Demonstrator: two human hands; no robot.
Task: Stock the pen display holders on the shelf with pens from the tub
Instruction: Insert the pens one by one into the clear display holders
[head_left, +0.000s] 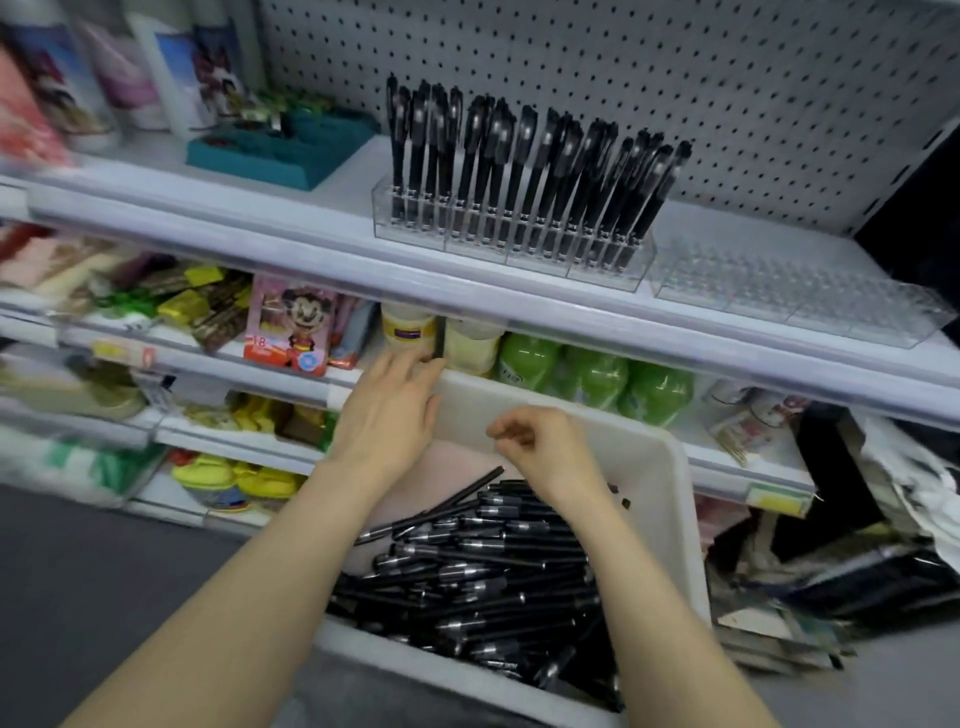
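A white tub (655, 457) in front of the shelves holds a heap of black pens (498, 577). My left hand (389, 410) is raised over the tub's far rim and pinches one black pen (439, 338) upright at its fingertips. Beside it, my right hand (540, 452) hovers above the tub with its fingers curled and nothing in them. On the upper shelf stands a clear pen holder (511, 249) packed with upright black pens. To its right lies a clear holder (789, 296) with no pens in it.
A pegboard (649, 78) backs the upper shelf, where a teal tray (280, 150) and printed bottles stand at the left. The shelf below carries green bottles (597, 376), jars and packets. A dark pile of goods (841, 571) lies to the tub's right.
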